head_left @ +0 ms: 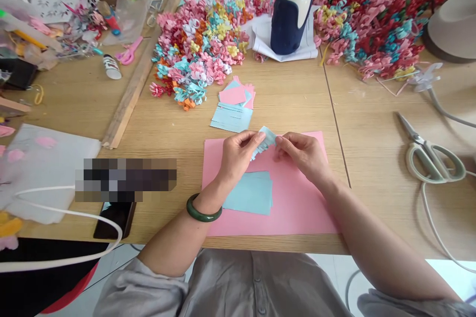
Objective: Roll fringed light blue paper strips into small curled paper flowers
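A small light-blue piece of paper [268, 134] with a fringed lower edge is held up between my two hands. My left hand [240, 153], with a green bangle at the wrist, pinches its left side. The thumb and fingertips of my right hand [303, 153] close on its right corner. Beneath them lies a large pink sheet [297, 203], bearing a stack of blue paper rectangles [249, 193]. Just beyond the sheet are slit blue papers [231, 118] and small pink paper pieces [233, 95].
Heaps of colourful curled paper flowers [208, 44] lie at the back, around a navy-and-white bottle [290, 20]. Scissors [431, 153] rest at right. A wooden strip [130, 94] runs along the left, beyond a phone [115, 220]. White cables cross both sides.
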`<action>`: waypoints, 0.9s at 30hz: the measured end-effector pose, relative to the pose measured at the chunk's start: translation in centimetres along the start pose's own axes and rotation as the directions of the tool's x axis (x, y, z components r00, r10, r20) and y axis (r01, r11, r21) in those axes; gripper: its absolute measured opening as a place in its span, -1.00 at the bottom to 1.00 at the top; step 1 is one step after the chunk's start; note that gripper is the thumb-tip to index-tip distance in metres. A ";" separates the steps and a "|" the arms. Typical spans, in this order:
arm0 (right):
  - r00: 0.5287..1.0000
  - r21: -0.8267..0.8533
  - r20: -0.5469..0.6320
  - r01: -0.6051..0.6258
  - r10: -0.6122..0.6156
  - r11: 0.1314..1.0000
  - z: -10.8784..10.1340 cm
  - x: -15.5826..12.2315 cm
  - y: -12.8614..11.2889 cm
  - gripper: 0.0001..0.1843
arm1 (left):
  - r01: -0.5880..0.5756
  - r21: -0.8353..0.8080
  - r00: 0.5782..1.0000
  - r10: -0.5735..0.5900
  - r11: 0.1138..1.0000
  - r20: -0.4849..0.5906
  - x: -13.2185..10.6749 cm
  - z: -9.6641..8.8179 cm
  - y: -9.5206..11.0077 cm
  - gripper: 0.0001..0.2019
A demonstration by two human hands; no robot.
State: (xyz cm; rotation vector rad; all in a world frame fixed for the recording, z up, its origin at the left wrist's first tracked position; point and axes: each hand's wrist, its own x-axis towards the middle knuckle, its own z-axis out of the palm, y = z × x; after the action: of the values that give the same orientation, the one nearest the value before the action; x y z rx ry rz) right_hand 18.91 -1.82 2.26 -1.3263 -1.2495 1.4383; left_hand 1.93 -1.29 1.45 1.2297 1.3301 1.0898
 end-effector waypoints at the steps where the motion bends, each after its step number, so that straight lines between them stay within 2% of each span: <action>1: 1.000 0.001 -0.015 0.004 -0.004 1.000 0.0 0.0 0.0 -0.54 | 0.007 -0.005 1.000 -0.007 1.000 0.005 0.0 0.0 0.0 -0.70; 11: 0.980 0.011 -0.090 0.177 -0.176 0.984 0.1 0.1 0.4 -0.69 | -0.036 -0.010 0.989 0.037 0.999 0.140 -0.2 0.3 -0.5 -0.72; 22: 0.945 -0.207 -0.101 0.284 -0.310 0.936 0.8 -0.5 0.3 -0.85 | -0.082 0.010 0.992 0.080 0.997 0.093 -0.2 0.2 -0.5 -0.77; 27: 0.928 -0.265 -0.117 0.313 -0.353 0.912 0.9 -0.7 0.2 -0.96 | -0.094 0.004 0.988 0.092 0.996 0.121 -0.4 0.3 -0.4 -0.83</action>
State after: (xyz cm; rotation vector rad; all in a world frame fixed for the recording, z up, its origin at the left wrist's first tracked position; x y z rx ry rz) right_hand 18.17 -2.64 2.14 -1.2809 -1.4935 0.9415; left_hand 2.19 -1.68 1.04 1.3553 1.1977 1.0573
